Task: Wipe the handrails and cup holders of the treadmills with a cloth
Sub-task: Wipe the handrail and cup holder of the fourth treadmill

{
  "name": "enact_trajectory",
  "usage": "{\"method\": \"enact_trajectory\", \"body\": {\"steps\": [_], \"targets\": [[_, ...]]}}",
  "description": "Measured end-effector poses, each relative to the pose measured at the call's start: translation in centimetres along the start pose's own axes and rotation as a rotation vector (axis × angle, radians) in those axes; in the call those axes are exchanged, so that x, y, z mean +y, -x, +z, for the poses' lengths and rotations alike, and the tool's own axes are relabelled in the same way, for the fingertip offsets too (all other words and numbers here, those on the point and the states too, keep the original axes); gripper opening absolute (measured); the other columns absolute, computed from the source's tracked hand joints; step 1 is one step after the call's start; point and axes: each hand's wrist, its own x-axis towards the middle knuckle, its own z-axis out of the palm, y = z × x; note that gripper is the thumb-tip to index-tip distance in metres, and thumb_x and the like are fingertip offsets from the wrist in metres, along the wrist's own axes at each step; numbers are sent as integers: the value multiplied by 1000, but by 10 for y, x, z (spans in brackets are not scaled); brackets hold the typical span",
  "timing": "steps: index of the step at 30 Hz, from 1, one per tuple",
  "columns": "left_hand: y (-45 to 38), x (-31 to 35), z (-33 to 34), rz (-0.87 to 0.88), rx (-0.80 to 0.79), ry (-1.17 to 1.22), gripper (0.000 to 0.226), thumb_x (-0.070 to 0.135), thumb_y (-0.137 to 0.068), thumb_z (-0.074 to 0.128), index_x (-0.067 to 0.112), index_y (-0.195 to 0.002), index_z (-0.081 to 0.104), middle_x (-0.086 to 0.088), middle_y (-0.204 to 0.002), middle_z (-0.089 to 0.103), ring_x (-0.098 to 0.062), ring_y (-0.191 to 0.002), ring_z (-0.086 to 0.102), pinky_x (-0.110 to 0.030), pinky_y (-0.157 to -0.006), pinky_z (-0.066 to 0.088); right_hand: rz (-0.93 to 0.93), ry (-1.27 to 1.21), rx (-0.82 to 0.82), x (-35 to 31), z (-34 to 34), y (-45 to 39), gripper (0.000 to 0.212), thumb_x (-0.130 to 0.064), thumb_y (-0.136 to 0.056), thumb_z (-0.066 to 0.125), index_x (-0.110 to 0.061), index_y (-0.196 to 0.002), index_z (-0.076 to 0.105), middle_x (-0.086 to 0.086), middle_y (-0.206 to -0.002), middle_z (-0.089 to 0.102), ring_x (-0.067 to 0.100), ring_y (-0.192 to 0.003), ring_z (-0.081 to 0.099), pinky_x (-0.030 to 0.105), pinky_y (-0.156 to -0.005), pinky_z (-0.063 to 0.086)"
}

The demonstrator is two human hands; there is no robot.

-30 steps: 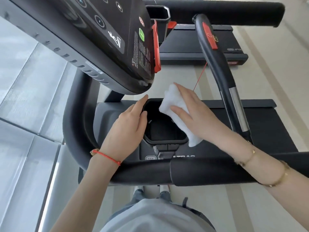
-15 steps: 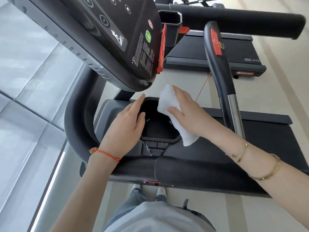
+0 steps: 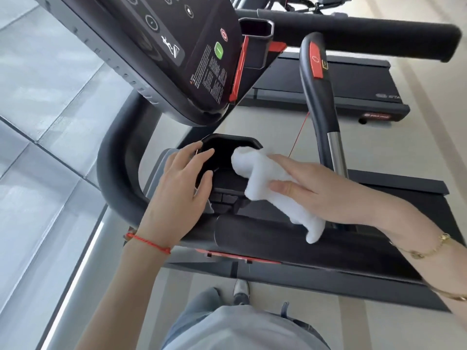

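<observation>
Two treadmills are in view: the near treadmill (image 3: 379,198) under the hands, and a far treadmill (image 3: 328,79) beyond it. Two cup holders show, one black cup holder (image 3: 227,147) at the near machine and one grey-rimmed cup holder (image 3: 256,29) farther off by the console. There is one console panel (image 3: 177,46), carrying one green button (image 3: 218,52). One white cloth (image 3: 265,173) is present. Two hands appear: the left hand (image 3: 177,193) and the right hand (image 3: 323,188). One red string bracelet (image 3: 149,242) circles the left wrist; two gold bracelets (image 3: 429,251) circle the right arm. One shoe (image 3: 241,290) shows on the floor.
</observation>
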Motion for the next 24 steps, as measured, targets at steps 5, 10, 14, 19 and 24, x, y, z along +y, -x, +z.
{"method": "enact_trajectory", "body": {"steps": [5, 10, 14, 19, 24], "targets": [[20, 10, -4, 81, -10, 62, 36, 19, -99, 50, 18, -134, 58, 7, -133, 57, -15, -123, 51, -25, -107, 38, 22, 161, -103, -2, 23, 28, 65, -69, -87, 25, -52, -149, 10, -31, -149, 27, -4, -131, 35, 5, -101, 29], [32, 17, 3, 177, 1, 79, 30, 15, -98, 51, 14, -126, 63, 4, -123, 64, -17, -117, 56, -44, -103, 45, -27, 462, 229, -7, 67, 44, 61, -68, -93, 18, -43, -148, 30, -26, -157, 17, 12, -128, 50, 35, -98, 43], [39, 22, 7, 239, -21, 107, 28, 12, -98, 52, 12, -124, 64, 2, -120, 65, -17, -114, 56, -42, -99, 48, -50, 719, 600, 2, 96, 48, 42, -47, -101, 42, -20, -126, 63, -4, -125, 65, 23, -92, 65, 37, -81, 51], [48, 31, 10, 290, -17, 105, 28, 13, -99, 53, 9, -123, 66, 0, -123, 63, -18, -123, 50, -36, -108, 41, 97, 775, 870, 29, 98, 76, 45, -44, -102, 35, -15, -101, 69, 0, -91, 70, 26, -82, 60, 36, -80, 46], [55, 41, 9, 342, -73, 133, 27, 13, -98, 52, 9, -122, 65, 1, -121, 64, -15, -119, 51, -22, -105, 38, 142, 785, 977, 16, 117, 62, 44, -46, -99, 37, -16, -102, 69, -1, -96, 69, 24, -90, 58, 36, -87, 40]]}}
